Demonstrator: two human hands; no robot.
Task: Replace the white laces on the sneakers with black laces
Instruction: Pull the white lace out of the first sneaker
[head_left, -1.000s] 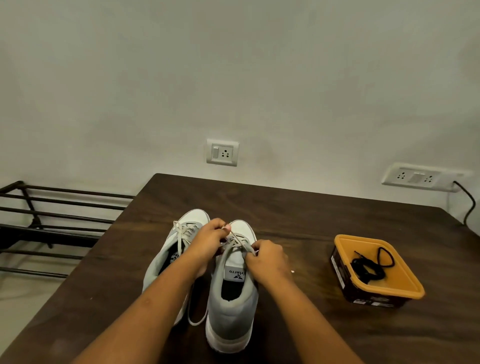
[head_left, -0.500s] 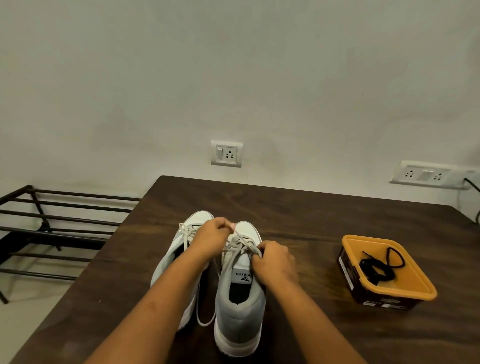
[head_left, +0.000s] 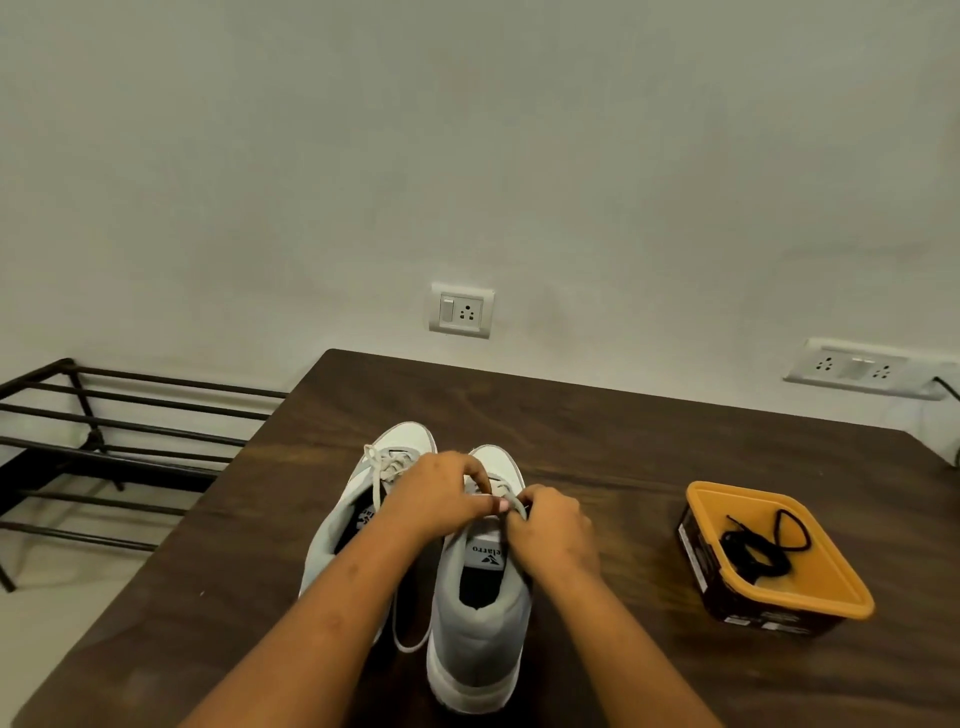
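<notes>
Sneakers (head_left: 475, 639), grey and white, side by side, toes toward the wall, near the middle of a dark wooden table (head_left: 597, 441). Left of the table, a black metal rack (head_left: 130, 415). Well right of the pair, an orange-rimmed tub (head_left: 852, 597). Over the right one's tongue, left hand (head_left: 441, 499) and right hand (head_left: 556, 525), fingers curled, both pinching its white lace (head_left: 511, 504). Coiled inside the tub, black laces (head_left: 758, 551).

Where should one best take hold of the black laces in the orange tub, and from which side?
Probably pinch the black laces at the loop lying clear of the bundle, from above: the walls of the orange tub block the sides.
</notes>
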